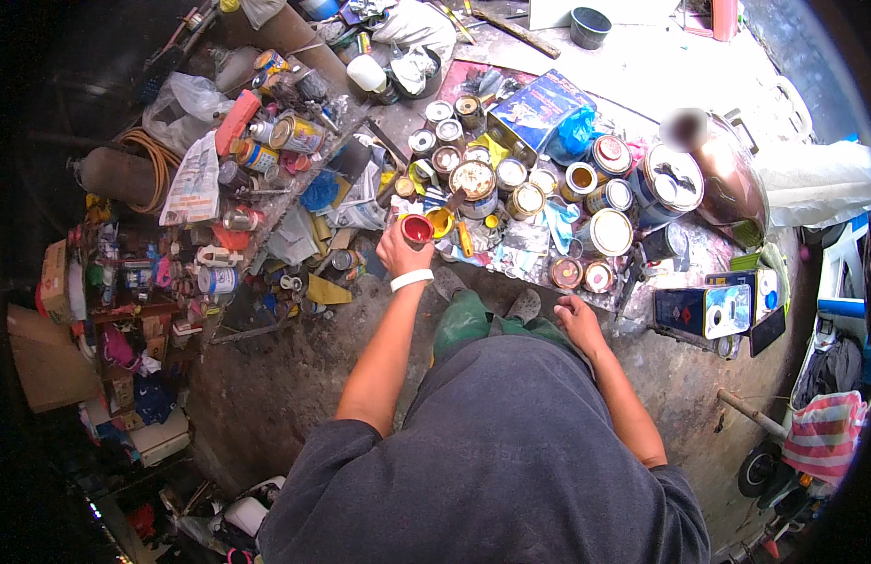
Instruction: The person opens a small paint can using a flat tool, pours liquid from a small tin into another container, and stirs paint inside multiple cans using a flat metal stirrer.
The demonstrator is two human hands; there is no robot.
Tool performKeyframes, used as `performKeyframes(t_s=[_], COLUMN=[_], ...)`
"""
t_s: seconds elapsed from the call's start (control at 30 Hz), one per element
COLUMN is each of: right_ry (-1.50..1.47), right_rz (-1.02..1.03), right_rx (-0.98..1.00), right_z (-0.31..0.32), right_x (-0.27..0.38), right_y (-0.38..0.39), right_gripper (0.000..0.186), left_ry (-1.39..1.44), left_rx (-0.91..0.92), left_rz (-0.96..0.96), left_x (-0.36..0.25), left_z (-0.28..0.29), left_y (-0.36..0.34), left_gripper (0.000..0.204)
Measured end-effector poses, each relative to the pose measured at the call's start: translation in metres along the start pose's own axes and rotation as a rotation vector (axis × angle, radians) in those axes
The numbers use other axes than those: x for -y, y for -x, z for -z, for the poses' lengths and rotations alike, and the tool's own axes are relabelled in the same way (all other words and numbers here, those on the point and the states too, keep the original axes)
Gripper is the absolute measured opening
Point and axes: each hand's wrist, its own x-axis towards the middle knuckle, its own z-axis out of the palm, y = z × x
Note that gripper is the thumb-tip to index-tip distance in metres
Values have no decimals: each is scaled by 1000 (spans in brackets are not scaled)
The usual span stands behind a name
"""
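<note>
Left hand (396,251) clasped red paint cup (417,228) | yellow paint cup (442,223) sat just right of it, left hand nearer | right hand (580,324) hung apart, grip unclear

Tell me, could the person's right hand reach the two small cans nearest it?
Probably yes: the right hand looks empty, and nothing visible stands between it and the small cans ahead.
</note>
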Motion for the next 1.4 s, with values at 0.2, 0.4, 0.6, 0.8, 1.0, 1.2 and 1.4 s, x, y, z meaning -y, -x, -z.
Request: performKeyframes(t_s=[0.2,0.4,0.6,0.8,1.0,1.2,1.4], right_ry=[-2,18,78,70,253,-78,173], right_rz=[-25,-61,-69,-175,-191,40,314], right_rx=[-15,-54,-121,-169,3,40,-136], right_z=[4,18,41,44,24,-11,-97], right_x=[1,9,3,-38,-38,77,196], right_y=[3,16,36,59,67,-3,-99], right_gripper=[34,35,36,39,43,38,53], left_ry=[248,494,442,369,322,298,166], left_rx=[-60,330,485,551,784,814,355], left_rz=[68,-202,-382,-369,-210,-200,-75], left_x=[-33,-76,-95,-101,-94,-32,36], left_z=[21,-23,-112,-129,-112,-78,-26], left_y=[32,79,102,114,110,77,14], left_gripper=[92,86,80,81,98,66,90])
